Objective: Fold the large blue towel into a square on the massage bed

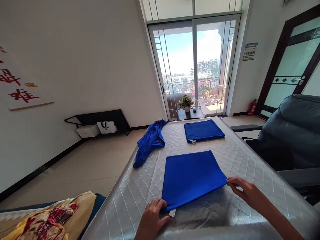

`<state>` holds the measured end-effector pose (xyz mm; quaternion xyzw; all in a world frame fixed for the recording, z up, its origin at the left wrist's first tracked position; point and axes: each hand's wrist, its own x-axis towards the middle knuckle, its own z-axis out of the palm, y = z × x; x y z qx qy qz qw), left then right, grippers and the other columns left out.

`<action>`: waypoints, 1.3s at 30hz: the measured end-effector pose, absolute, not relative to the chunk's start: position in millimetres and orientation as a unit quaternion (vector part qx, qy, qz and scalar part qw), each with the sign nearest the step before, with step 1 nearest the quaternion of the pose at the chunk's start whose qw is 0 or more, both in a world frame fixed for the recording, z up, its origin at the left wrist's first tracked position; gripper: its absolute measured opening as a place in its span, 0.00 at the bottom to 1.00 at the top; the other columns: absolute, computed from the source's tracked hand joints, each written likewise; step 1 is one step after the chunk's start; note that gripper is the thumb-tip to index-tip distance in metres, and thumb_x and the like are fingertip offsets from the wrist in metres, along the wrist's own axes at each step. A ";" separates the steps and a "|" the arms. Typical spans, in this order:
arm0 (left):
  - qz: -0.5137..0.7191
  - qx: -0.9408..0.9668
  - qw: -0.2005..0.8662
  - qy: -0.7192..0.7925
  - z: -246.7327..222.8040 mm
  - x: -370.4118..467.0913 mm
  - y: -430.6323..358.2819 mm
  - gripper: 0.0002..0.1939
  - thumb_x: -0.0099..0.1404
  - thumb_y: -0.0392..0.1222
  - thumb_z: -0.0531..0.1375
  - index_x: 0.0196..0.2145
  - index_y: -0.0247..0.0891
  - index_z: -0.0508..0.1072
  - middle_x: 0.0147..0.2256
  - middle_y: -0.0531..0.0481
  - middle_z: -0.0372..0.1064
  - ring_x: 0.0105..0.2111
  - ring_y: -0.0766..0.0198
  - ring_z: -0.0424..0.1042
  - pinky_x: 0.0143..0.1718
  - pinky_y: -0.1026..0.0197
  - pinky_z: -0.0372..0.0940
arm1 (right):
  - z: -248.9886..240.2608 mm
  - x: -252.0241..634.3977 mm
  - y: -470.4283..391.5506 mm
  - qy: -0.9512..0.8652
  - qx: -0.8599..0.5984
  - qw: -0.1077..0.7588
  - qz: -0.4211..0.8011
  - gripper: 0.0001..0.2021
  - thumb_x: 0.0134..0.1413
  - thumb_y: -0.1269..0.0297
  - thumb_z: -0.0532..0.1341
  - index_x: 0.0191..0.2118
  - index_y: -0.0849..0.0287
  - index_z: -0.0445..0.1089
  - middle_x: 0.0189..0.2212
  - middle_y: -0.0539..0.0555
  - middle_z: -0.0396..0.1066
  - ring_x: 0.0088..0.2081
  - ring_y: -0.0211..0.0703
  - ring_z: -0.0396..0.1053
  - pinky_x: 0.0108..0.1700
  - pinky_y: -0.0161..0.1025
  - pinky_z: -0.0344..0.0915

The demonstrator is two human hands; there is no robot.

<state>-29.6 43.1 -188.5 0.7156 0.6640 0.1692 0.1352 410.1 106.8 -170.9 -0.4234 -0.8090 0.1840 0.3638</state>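
Observation:
A blue square of cloth with a small white tag, which looks like a cushion cover [192,176], lies spread on the quilted silver mattress [240,213]. My left hand [153,215] is at its near left corner, fingers curled over the edge; the thumb lies apart beside the tag. At the near right corner, my right hand [243,186] pinches the cloth between thumb and fingertips, lifting that edge slightly. Farther back lies a neat stack of blue covers [203,130], tags showing. A crumpled blue cloth [151,140] rests along the mattress's left edge.
A dark armchair [292,130] stands close on the right. Patterned bedding [50,220] lies at the lower left. Beyond the mattress are a small table [190,115] with a potted plant [186,103] and a sliding glass door [193,66]. A black rack [105,121] holds boxes and a bag.

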 end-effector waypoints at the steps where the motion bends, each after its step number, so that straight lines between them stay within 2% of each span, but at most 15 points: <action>1: 0.172 0.721 0.123 0.660 -191.6 -30.0 43.4 0.10 0.60 0.50 0.69 0.38 0.46 0.79 0.42 0.51 0.79 0.44 0.54 0.76 0.49 0.54 0.71 | -164.0 409.1 110.1 -0.816 -0.417 0.361 0.175 0.15 0.71 0.52 0.53 0.49 0.52 0.73 0.46 0.56 0.79 0.44 0.47 0.80 0.46 0.43 0.79; 3: 0.189 0.738 0.091 0.642 -198.8 -33.2 43.3 0.06 0.65 0.48 0.64 0.38 0.47 0.79 0.41 0.51 0.79 0.42 0.56 0.77 0.47 0.55 0.72 | -152.4 407.7 116.0 -0.829 -0.406 0.352 0.154 0.15 0.71 0.53 0.54 0.52 0.51 0.73 0.46 0.55 0.79 0.44 0.47 0.80 0.45 0.42 0.79; 7: 0.255 0.761 0.000 0.596 -208.1 -45.6 42.0 0.13 0.72 0.52 0.56 0.41 0.49 0.80 0.40 0.51 0.81 0.38 0.57 0.80 0.42 0.57 0.75 | -138.5 408.1 123.4 -0.849 -0.392 0.338 0.105 0.17 0.70 0.53 0.56 0.58 0.48 0.71 0.51 0.55 0.78 0.43 0.46 0.80 0.45 0.41 0.79; 10: 0.296 0.769 -0.062 0.563 -196.8 -52.1 40.5 0.16 0.74 0.54 0.54 0.44 0.49 0.80 0.38 0.50 0.82 0.37 0.59 0.81 0.40 0.59 0.76 | -129.0 412.7 125.0 -0.857 -0.375 0.345 0.081 0.16 0.71 0.55 0.56 0.58 0.47 0.73 0.50 0.53 0.78 0.44 0.44 0.80 0.45 0.38 0.79; 15: 0.362 0.773 -0.121 0.507 -137.4 -45.0 39.8 0.11 0.71 0.46 0.61 0.49 0.48 0.79 0.35 0.53 0.82 0.31 0.64 0.79 0.38 0.63 0.75 | -96.2 435.5 124.8 -0.845 -0.365 0.390 -0.004 0.15 0.69 0.61 0.60 0.58 0.45 0.72 0.49 0.50 0.79 0.46 0.42 0.79 0.47 0.36 0.78; 19: 0.420 0.766 -0.139 0.466 -73.4 -29.5 45.7 0.15 0.65 0.41 0.66 0.49 0.52 0.78 0.34 0.57 0.82 0.31 0.64 0.79 0.37 0.61 0.76 | -54.8 459.4 121.0 -0.828 -0.350 0.428 -0.098 0.19 0.65 0.59 0.64 0.61 0.41 0.70 0.49 0.48 0.79 0.43 0.42 0.80 0.47 0.36 0.78; 22: 0.452 0.751 -0.119 0.467 -30.8 -19.1 61.4 0.10 0.65 0.44 0.66 0.44 0.55 0.80 0.34 0.58 0.82 0.30 0.62 0.79 0.38 0.58 0.76 | -23.6 472.3 119.4 -0.800 -0.379 0.444 -0.140 0.19 0.65 0.56 0.63 0.60 0.37 0.70 0.47 0.46 0.79 0.41 0.43 0.80 0.46 0.39 0.78; 25: 0.449 0.734 -0.041 0.508 -4.1 -11.4 95.4 0.07 0.64 0.53 0.65 0.38 0.54 0.82 0.30 0.58 0.81 0.28 0.62 0.78 0.35 0.58 0.76 | -4.3 483.2 133.4 -0.789 -0.400 0.443 -0.147 0.18 0.66 0.51 0.61 0.60 0.36 0.70 0.47 0.47 0.79 0.41 0.45 0.80 0.44 0.41 0.78; 29: 0.378 0.726 0.135 0.558 5.9 -0.4 174.0 0.17 0.61 0.60 0.65 0.38 0.46 0.83 0.27 0.55 0.79 0.26 0.61 0.78 0.29 0.60 0.74 | -6.3 498.7 196.6 -0.817 -0.409 0.403 -0.052 0.18 0.68 0.46 0.57 0.54 0.44 0.76 0.44 0.50 0.80 0.36 0.44 0.80 0.35 0.40 0.76; 32: 0.336 0.731 0.233 0.546 12.7 15.6 250.1 0.20 0.61 0.59 0.65 0.39 0.40 0.83 0.27 0.51 0.80 0.27 0.59 0.78 0.29 0.59 0.74 | -6.4 504.2 268.0 -0.814 -0.465 0.345 0.042 0.22 0.66 0.43 0.56 0.47 0.53 0.79 0.34 0.51 0.81 0.30 0.43 0.79 0.32 0.40 0.74; 34: 0.352 0.733 0.220 0.539 26.2 32.0 302.1 0.20 0.61 0.57 0.66 0.37 0.36 0.82 0.25 0.51 0.78 0.25 0.60 0.78 0.28 0.60 0.73 | 8.0 501.9 315.1 -0.794 -0.511 0.323 0.061 0.25 0.65 0.43 0.56 0.46 0.60 0.79 0.27 0.51 0.79 0.30 0.43 0.79 0.37 0.40 0.73; 36: 0.411 0.722 0.165 0.532 46.8 51.2 349.8 0.23 0.66 0.57 0.62 0.37 0.30 0.80 0.24 0.51 0.77 0.24 0.63 0.78 0.30 0.60 0.74 | 34.3 495.0 356.1 -0.769 -0.544 0.334 0.033 0.30 0.66 0.44 0.53 0.47 0.70 0.78 0.25 0.51 0.78 0.33 0.42 0.79 0.45 0.39 0.70; 39: 0.509 0.696 0.102 0.497 77.6 76.4 407.5 0.33 0.74 0.56 0.45 0.43 0.19 0.75 0.39 0.43 0.80 0.35 0.61 0.81 0.38 0.60 0.72 | 78.5 481.2 404.8 -0.731 -0.545 0.411 0.002 0.37 0.67 0.45 0.45 0.50 0.81 0.73 0.31 0.53 0.79 0.40 0.42 0.79 0.51 0.40 0.64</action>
